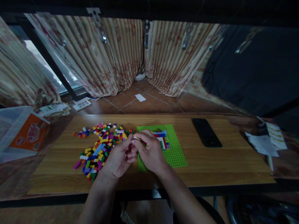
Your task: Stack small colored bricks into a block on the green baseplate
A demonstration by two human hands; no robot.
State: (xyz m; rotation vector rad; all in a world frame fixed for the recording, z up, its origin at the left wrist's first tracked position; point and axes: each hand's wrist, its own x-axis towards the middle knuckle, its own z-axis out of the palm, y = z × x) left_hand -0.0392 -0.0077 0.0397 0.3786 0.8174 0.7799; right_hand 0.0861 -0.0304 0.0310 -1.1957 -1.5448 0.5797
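Forearms (99, 199) are reaching in over the near edge of the tabletop (224, 168), meeting near its middle. Left hand (119, 158) is closing thumb and forefinger at a small piece (135, 138), other fingers curling loosely. Right hand (151, 151) is pinching the same piece, thumb against forefinger, rest folding in. Piece is sitting between the fingertips, above the left edge of the baseplate (177, 155); whitish with some colour, mostly hidden, can't tell if one brick or several joined.

Handling, judging by looks: light, stiff, hard plastic, smooth so a bit slippery, unlikely to break, easy to drop. Best hold is by opposite side walls, keeping studs and underside free.

Baseplate is lying flat right of the middle, carrying a build (164, 141) in blue, red and white, partly hidden behind the right hand. Loose bricks (100, 147) are spreading over the left half, from near the far edge down toward the near edge. Phone (206, 132) is lying toward the far right corner.
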